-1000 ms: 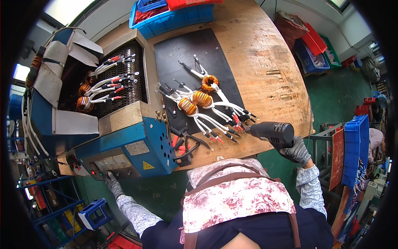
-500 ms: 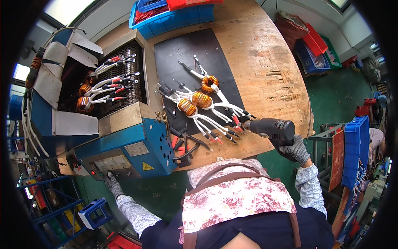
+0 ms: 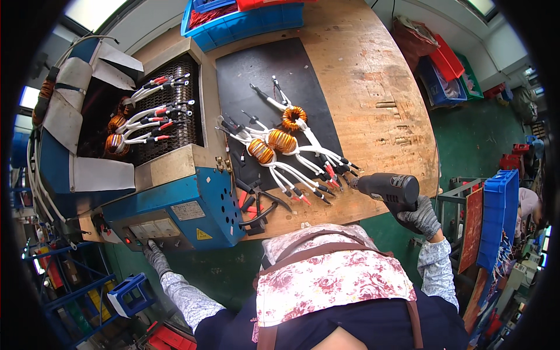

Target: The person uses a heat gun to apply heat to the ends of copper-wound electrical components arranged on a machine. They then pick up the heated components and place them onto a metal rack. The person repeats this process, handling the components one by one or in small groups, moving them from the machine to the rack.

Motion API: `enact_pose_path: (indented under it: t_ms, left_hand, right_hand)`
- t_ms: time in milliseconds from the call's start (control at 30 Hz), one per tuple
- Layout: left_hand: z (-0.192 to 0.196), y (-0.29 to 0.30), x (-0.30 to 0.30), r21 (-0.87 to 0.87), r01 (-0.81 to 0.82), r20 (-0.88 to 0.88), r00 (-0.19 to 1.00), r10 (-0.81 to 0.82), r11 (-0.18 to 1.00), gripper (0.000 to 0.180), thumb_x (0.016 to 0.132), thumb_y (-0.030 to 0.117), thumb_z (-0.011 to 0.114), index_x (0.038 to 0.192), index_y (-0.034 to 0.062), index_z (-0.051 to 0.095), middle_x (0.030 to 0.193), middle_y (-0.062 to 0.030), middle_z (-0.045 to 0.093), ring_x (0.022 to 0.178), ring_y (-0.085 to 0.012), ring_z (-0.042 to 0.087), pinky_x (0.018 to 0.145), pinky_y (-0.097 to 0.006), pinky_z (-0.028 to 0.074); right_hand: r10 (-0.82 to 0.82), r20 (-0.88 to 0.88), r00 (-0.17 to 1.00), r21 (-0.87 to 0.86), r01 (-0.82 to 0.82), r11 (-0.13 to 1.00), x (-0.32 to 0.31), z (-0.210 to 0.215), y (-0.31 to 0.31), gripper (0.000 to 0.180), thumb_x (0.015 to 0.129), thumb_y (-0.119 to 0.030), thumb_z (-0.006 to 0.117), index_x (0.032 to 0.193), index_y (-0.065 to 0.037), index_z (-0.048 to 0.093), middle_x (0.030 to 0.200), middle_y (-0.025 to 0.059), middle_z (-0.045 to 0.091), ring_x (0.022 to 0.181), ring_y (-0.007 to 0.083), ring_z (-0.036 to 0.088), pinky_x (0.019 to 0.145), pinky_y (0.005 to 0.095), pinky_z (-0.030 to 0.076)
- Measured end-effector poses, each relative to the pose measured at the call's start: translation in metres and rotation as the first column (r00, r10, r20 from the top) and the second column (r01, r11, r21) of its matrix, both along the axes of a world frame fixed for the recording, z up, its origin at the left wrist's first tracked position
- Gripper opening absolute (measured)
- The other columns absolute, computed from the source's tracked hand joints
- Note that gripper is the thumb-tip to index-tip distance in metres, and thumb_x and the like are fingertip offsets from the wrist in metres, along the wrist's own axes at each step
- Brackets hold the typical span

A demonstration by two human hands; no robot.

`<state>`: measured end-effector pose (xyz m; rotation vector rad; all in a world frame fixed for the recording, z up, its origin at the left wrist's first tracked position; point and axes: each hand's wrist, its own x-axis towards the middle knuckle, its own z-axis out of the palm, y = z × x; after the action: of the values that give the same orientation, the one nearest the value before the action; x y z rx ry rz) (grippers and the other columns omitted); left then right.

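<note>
Heat gun (image 3: 389, 189) sits in the right hand (image 3: 421, 219), gloved fingers wrapped tight round its grip, nozzle aimed at the red and black lead tips of the coils (image 3: 279, 143) on the black mat (image 3: 265, 76). Gun looks rigid, prob. fairly hefty, hot at the nozzle; best held by the handle only. Left hand (image 3: 153, 252), also gloved, is at the front panel of the blue machine (image 3: 175, 204), well left of the mat; fingertips on the buttons, somewhat spread. Coils lie mid-mat: copper rings look stiff, leads bendy, so lift by the ring. Pliers (image 3: 256, 204) lie betw. machine and mat's near edge. More coils (image 3: 119, 131) rest on the machine's mesh belt. Beyond the mat, a blue bin (image 3: 245, 23).
</note>
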<state>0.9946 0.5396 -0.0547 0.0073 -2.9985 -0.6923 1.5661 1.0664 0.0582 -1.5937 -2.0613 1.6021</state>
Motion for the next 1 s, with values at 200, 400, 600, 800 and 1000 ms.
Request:
enact_pose_path:
  t_ms: [200, 400, 600, 800, 1000]
  left_hand:
    - [0.017, 0.018, 0.02, 0.007, 0.032, 0.01, 0.999, -0.032, 0.999, 0.051, 0.09, 0.04, 0.047, 0.115, -0.004, 0.049, 0.109, -0.0223, 0.056, 0.099, -0.0348, 0.054, 0.088, -0.039, 0.04]
    - [0.027, 0.029, 0.033, -0.037, -0.009, 0.031, 0.999, 0.01, 0.999, 0.057, 0.09, 0.046, 0.046, 0.117, -0.0039, 0.049, 0.114, -0.0223, 0.055, 0.104, -0.0348, 0.052, 0.092, -0.038, 0.038]
    - [0.023, 0.008, 0.029, 0.174, -0.101, 0.208, 0.976, 0.064, 0.98, 0.06, 0.089, 0.049, 0.044, 0.121, -0.0025, 0.048, 0.12, -0.0185, 0.052, 0.108, -0.0301, 0.049, 0.096, -0.035, 0.035]
    - [0.018, 0.008, 0.021, 0.33, -0.172, 0.226, 0.969, 0.099, 0.928, 0.052, 0.089, 0.047, 0.046, 0.119, 0.005, 0.051, 0.105, -0.0094, 0.056, 0.086, -0.0183, 0.054, 0.068, -0.031, 0.047]
    - [0.026, -0.004, 0.0, 0.343, -0.164, 0.324, 0.945, 0.047, 0.925, 0.04, 0.09, 0.038, 0.051, 0.113, 0.0055, 0.053, 0.073, -0.0019, 0.052, 0.061, -0.0108, 0.047, 0.052, -0.026, 0.042]
  right_hand:
    - [0.063, -0.042, 0.997, -0.052, -0.065, 0.997, -0.016, 0.009, 0.004, 0.039, 0.056, -0.008, 0.073, 0.092, 0.002, 0.063, 0.079, 0.0058, 0.066, 0.071, 0.0125, 0.058, 0.067, 0.0295, 0.049]
    - [0.163, -0.219, 0.962, -0.165, -0.202, 0.966, -0.045, 0.007, 0.001, 0.032, 0.06, -0.01, 0.072, 0.09, 0.001, 0.064, 0.076, 0.0076, 0.066, 0.07, 0.0126, 0.06, 0.065, 0.029, 0.049]
    - [0.395, -0.18, 0.901, -0.119, -0.418, 0.901, -0.068, -0.011, 0.0, 0.03, 0.063, -0.012, 0.073, 0.09, -0.002, 0.065, 0.078, 0.0094, 0.067, 0.07, 0.0154, 0.063, 0.064, 0.03, 0.05]
    - [0.449, -0.057, 0.892, -0.014, -0.451, 0.893, -0.075, -0.009, -0.011, 0.03, 0.062, -0.013, 0.073, 0.088, -0.001, 0.064, 0.074, 0.01, 0.066, 0.066, 0.0156, 0.062, 0.061, 0.0297, 0.049]
    - [0.278, -0.035, 0.96, 0.089, -0.274, 0.958, -0.102, 0.03, -0.033, 0.027, 0.062, -0.014, 0.07, 0.086, -0.001, 0.065, 0.072, 0.0092, 0.066, 0.064, 0.0148, 0.062, 0.059, 0.0303, 0.048]
